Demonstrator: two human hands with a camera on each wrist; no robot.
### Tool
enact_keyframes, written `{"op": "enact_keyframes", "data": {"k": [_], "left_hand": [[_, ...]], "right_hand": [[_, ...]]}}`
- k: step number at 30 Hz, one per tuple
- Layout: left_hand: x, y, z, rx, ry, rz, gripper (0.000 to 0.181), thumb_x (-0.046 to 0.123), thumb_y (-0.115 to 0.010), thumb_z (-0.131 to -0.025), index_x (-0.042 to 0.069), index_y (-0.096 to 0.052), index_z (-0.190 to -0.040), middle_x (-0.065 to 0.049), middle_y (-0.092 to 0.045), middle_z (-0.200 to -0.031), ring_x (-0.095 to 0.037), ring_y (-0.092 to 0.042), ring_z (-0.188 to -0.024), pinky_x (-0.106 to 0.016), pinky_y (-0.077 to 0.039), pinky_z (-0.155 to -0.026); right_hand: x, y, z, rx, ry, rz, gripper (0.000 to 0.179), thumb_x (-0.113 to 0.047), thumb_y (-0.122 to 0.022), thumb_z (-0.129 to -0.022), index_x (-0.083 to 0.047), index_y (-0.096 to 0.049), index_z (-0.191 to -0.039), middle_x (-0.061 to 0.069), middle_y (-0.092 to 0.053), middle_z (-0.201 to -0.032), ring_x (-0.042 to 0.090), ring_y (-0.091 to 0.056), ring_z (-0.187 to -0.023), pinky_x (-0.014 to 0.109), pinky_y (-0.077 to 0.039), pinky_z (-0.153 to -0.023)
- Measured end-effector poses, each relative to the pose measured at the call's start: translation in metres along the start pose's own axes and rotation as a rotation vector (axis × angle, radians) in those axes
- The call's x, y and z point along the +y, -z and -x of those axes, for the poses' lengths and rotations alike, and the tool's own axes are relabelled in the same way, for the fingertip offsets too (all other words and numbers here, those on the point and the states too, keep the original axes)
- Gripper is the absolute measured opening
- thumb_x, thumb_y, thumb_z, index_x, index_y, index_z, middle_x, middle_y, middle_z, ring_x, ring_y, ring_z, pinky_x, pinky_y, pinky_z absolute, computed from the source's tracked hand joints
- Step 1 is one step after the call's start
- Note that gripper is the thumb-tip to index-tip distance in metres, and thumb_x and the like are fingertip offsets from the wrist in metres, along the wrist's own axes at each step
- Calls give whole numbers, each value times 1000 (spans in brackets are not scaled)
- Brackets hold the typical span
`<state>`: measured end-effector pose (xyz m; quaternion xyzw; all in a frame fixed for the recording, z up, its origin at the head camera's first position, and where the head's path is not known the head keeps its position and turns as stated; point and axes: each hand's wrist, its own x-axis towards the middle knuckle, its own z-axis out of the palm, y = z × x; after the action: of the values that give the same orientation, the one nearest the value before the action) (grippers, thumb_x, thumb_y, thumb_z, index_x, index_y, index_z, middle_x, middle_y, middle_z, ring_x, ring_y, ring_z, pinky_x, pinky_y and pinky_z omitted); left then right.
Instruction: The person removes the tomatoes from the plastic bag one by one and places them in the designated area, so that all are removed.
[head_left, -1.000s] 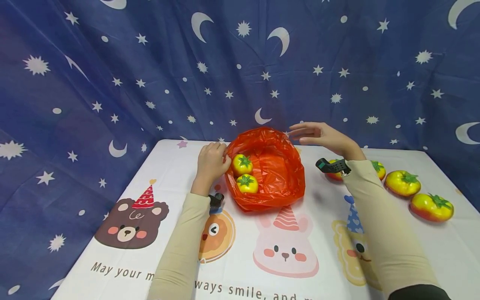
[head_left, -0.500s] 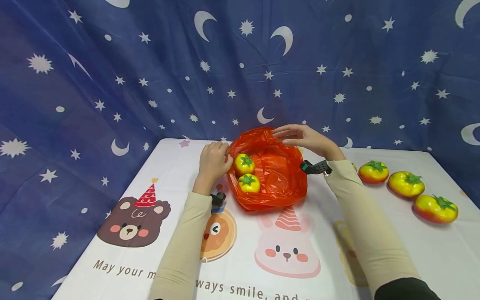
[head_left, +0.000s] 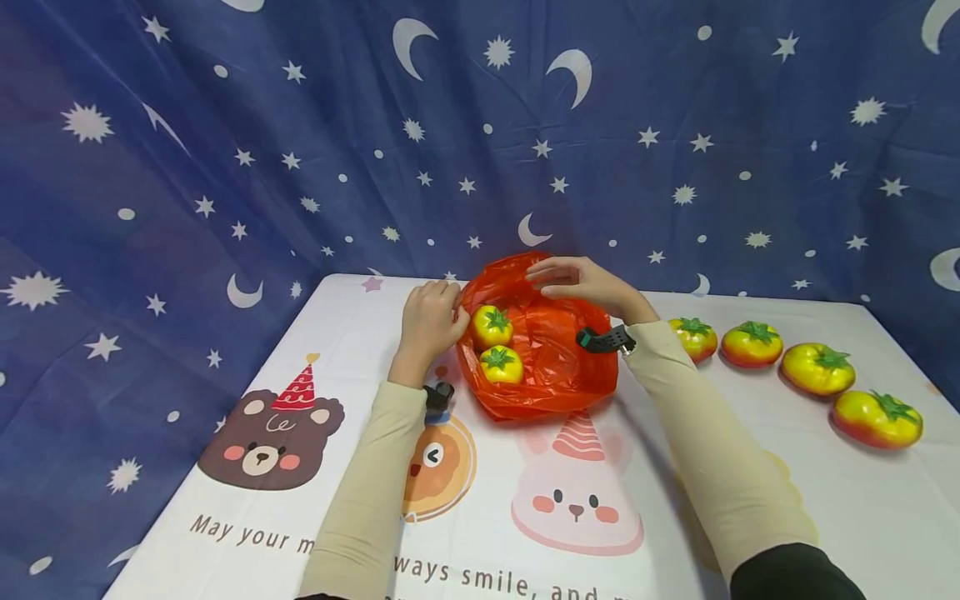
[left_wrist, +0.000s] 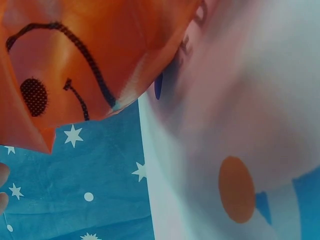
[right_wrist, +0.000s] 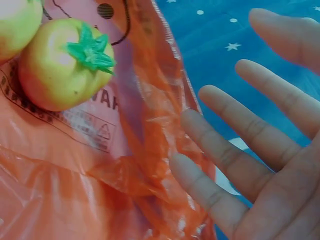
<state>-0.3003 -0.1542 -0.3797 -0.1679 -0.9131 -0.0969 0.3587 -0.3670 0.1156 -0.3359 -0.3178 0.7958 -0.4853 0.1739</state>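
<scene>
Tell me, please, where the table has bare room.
Free tablecloth: left of the left sleeve; between the sleeves, nearer than the red bag; nearer than the four loose tomatoes. Crowded: the bag, two tomatoes inside, left hand and right hand at its mouth.

Creased beige sleeves (head_left: pixel 367 483) end at black wrist straps (head_left: pixel 611 340), with black cloth (head_left: pixel 791 575) above the right sleeve.

2 sleeved arms (head_left: pixel 367 487) reach up from the bottom edge. The left hand (head_left: pixel 429 323), just left of centre, has curled fingers; the right hand (head_left: pixel 585 282), right of centre, points loosely extended, parted fingers leftward.
</scene>
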Motion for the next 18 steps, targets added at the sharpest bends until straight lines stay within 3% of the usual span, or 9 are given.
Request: {"op": "enact_keyframes", "data": {"k": [9,18], "left_hand": [[0,-1,0,-16,13,-1,10,14,-58,-77,7,-53,-72,-8,-55,-69,-25,-54,-69,-37,-43,-67],[0,0,0,-25,20,-2,9,14,-58,-77,6,-54,-72,-8,-57,-70,-25,-54,-69,-37,-45,-68]], "right_hand": [[10,-15,-15,-16,73,-4,43,-6,-59,-88,0,-51,-130,26,-51,-133,34,-50,-125,44,-40,-104],[17,-30,-26,-56,45,-44,44,-5,-60,-88,0,-50,-130,27,-49,-134,39,-45,-128,45,-40,-104]]}}
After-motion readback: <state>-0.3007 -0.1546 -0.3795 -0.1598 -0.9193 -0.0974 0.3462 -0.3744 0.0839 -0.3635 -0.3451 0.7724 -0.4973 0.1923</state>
